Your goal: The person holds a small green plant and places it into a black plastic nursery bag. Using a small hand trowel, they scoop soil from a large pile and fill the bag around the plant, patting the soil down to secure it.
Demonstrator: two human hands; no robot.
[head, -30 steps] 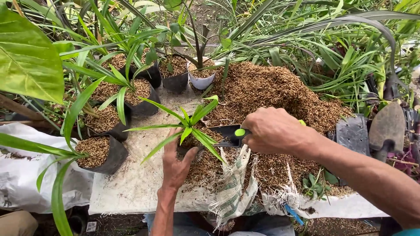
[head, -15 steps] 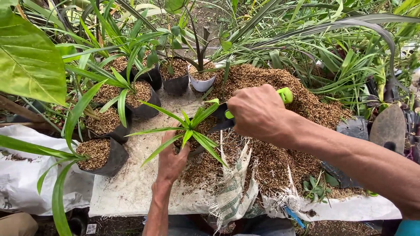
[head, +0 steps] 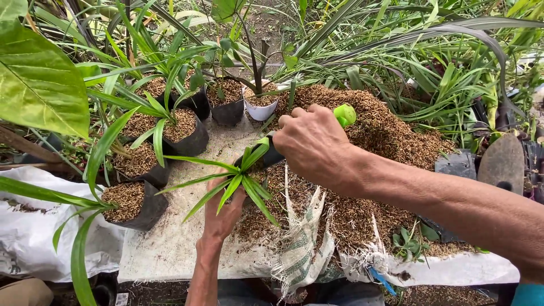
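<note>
Nearest to me my left hand [head: 222,211] reaches up over the pale sheet [head: 170,243] that covers the desk, its grip curled round the base of a young plant [head: 241,178] with long green leaves; the leaves hide my fingertips and the dark bag under the plant, so I cannot tell how tightly I have it. Loose brown husk lies all round that hand and on the frayed woven sack [head: 303,238] beside it.

Just beyond, my right hand [head: 314,144] comes in from the right, grip clamped on the trowel [head: 272,154]. Its green handle end [head: 344,115] sticks out above my knuckles, and its dark blade pokes out below my fist, tipped down at the plant, right beside the leaves and just above my left hand.

Behind my right hand rises the big heap of husk [head: 385,133]. To the left stand filled black bags [head: 139,198] with plants in them, in a loose row running away from me, and a white pot [head: 260,107] at the far end. A second trowel [head: 503,161] lies at the far right
</note>
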